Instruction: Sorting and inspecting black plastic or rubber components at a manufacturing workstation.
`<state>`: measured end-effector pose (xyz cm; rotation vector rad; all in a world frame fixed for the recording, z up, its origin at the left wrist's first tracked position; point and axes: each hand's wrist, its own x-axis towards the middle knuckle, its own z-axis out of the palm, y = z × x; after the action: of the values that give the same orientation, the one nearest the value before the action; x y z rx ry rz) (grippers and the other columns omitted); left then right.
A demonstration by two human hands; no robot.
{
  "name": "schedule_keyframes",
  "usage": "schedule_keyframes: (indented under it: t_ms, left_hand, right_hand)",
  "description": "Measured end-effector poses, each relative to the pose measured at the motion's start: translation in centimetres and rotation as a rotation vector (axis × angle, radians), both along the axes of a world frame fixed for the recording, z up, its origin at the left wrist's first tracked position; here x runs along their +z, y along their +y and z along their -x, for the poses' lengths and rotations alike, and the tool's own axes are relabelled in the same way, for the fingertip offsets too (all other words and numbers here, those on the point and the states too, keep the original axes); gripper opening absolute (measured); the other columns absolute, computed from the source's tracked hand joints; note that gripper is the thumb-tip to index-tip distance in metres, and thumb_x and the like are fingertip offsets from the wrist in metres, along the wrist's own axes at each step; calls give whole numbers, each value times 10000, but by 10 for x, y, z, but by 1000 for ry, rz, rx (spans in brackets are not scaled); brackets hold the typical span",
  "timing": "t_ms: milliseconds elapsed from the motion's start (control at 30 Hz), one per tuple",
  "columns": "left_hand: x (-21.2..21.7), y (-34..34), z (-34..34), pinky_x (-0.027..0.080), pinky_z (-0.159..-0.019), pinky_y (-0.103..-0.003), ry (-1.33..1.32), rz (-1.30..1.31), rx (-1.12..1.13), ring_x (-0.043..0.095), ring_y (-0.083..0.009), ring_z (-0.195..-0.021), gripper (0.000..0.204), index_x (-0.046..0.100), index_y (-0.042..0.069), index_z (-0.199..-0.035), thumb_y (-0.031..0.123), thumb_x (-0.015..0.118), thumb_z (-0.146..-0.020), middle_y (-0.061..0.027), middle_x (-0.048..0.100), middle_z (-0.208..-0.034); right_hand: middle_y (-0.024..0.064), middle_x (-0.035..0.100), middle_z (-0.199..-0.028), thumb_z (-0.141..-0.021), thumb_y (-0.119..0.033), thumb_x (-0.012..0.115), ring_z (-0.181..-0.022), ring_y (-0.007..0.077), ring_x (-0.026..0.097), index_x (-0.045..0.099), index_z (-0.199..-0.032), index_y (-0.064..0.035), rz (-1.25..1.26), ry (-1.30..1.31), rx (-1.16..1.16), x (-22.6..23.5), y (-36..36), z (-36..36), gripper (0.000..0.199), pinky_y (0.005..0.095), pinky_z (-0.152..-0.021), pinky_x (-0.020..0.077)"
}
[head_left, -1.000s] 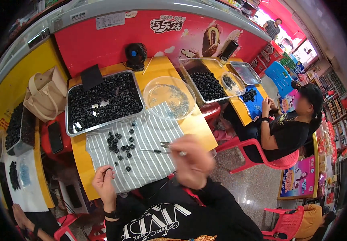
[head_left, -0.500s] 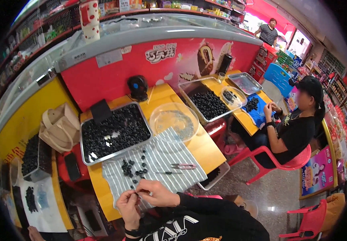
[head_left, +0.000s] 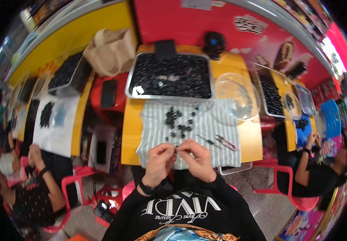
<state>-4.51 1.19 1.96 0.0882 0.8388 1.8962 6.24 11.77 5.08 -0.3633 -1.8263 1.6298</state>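
My left hand [head_left: 159,160] and my right hand [head_left: 198,158] meet over the near edge of a grey-and-white striped cloth [head_left: 153,130]. Thumbs and fingertips of both pinch one small black piece [head_left: 176,149], mostly hidden between them. Just beyond lie loose black ring-like pieces [head_left: 172,116] in a cluster. Right of these, small red-handled snips [head_left: 226,143] rest on the cloth beside a thin dark tool [head_left: 206,139]. Behind the cloth stands a metal tray [head_left: 169,97] full of black pieces. A round clear plastic dish [head_left: 237,98] holding tiny bits sits to its right.
On the left are a beige bag [head_left: 111,54], a black phone [head_left: 109,93] on a red stool and another table with white paper [head_left: 63,136]. A black fan [head_left: 215,43] stands behind. People sit working at both sides. Pink chairs [head_left: 288,180] flank my table.
The view has swung left, so my table now sits mid-picture and a person at the left shows more. Both hands remain together in a pinch at the cloth's near edge.
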Motion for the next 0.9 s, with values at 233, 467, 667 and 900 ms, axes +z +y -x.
schedule_keyframes:
  t_ms: [233,467,667,900]
  left_hand:
    - [-6,-4,3,449,-610,-223,-33,-52,-16,582,-110,-671,140,668,3,-953,124,678,-884,-45,652,-808]
    - [-8,-1,0,443,-608,-229,11,-75,-18,587,-116,-676,147,675,10,-950,140,683,-881,-46,657,-817]
    - [-7,-2,-4,421,-598,-205,52,-42,10,553,-82,-663,85,680,6,-929,76,675,-882,-19,637,-792]
    - [-9,1,-5,396,-588,-199,358,-70,24,526,-57,-659,48,673,1,-893,40,680,-866,-3,605,-791]
  right_hand:
    - [40,582,-883,-861,64,610,-760,84,564,588,-952,26,213,-37,-20,-7,-5,-2,101,217,-687,459]
    - [63,586,-831,-822,69,614,-724,111,566,592,-924,19,-35,-79,-59,-2,-4,-4,115,240,-644,451]
    - [100,595,-791,-796,80,600,-675,166,588,594,-923,19,-185,-88,-50,3,-3,-4,141,271,-603,461]
    - [72,583,-745,-804,80,601,-637,137,562,603,-912,11,-265,-95,-19,-3,0,-5,128,253,-578,430]
